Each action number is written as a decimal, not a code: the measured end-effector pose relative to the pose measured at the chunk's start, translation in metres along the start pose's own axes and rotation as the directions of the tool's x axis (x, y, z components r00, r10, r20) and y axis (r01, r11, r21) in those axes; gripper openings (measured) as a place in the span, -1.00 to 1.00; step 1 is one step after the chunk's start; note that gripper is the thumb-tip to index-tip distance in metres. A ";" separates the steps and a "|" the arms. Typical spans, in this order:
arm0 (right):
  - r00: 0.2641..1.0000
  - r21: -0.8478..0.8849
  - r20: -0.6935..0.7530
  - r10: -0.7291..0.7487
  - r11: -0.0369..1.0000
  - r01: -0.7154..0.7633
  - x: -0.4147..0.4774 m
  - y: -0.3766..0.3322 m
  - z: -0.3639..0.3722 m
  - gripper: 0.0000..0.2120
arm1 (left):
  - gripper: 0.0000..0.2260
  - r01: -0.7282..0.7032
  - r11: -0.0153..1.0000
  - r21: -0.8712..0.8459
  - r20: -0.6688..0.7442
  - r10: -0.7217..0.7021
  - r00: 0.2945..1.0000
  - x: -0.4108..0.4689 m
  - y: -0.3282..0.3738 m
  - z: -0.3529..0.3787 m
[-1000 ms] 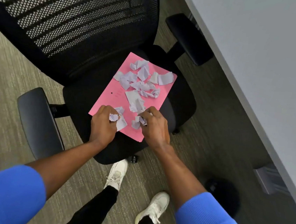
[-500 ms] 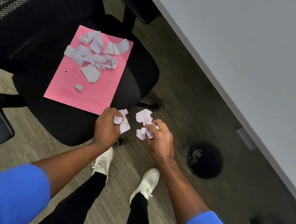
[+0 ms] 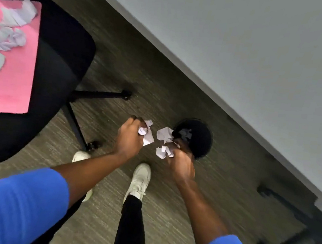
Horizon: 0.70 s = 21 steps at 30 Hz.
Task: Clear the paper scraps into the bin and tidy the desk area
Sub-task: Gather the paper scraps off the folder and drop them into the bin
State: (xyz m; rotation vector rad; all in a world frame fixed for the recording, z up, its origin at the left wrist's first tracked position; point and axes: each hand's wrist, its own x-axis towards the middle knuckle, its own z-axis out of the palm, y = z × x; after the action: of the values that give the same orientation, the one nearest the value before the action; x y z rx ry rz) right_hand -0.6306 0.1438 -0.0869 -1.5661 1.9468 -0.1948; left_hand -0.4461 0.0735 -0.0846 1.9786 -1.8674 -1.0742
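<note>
My left hand (image 3: 129, 138) is closed on a bunch of white paper scraps (image 3: 146, 133), held over the carpet just left of the bin. My right hand (image 3: 181, 159) grips more crumpled scraps (image 3: 164, 140) at the near left rim of the round black bin (image 3: 204, 140), which stands on the floor below the desk edge. A few scraps lie inside the bin. Several more white scraps (image 3: 4, 34) rest on a pink sheet (image 3: 11, 86) on the chair seat at the left.
The black office chair (image 3: 63, 56) with its wheeled legs fills the left side. A grey desk top (image 3: 243, 51) runs diagonally across the upper right. A second chair base (image 3: 292, 229) sits at the lower right. My feet in white shoes stand on the carpet.
Both hands have carried their scraps from the chair seat to the right, over to the bin. The view has swung right, so the chair now sits at the left edge.
</note>
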 end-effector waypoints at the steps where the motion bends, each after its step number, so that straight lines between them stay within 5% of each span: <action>1: 1.000 -0.028 0.005 0.008 1.000 -0.008 0.000 0.013 -0.001 -0.67 | -0.77 0.021 0.999 0.028 0.040 -0.022 0.999 0.003 0.006 0.013; 13: 0.981 -0.041 -0.178 0.077 0.996 -0.085 0.043 0.127 0.003 -0.76 | -0.86 -0.127 0.991 -0.040 0.211 0.133 0.968 0.053 0.044 0.145; 21: 0.967 -0.021 -0.117 0.225 0.973 -0.229 0.082 0.172 0.018 -0.76 | -0.83 0.004 0.991 -0.134 0.234 0.028 0.972 0.076 0.053 0.214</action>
State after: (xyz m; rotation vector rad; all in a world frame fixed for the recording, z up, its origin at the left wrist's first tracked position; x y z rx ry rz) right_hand -0.7716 0.1216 -0.2142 -1.3642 2.2108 -0.1583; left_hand -0.6273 0.0615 -0.2313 1.8315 -1.8594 -1.4459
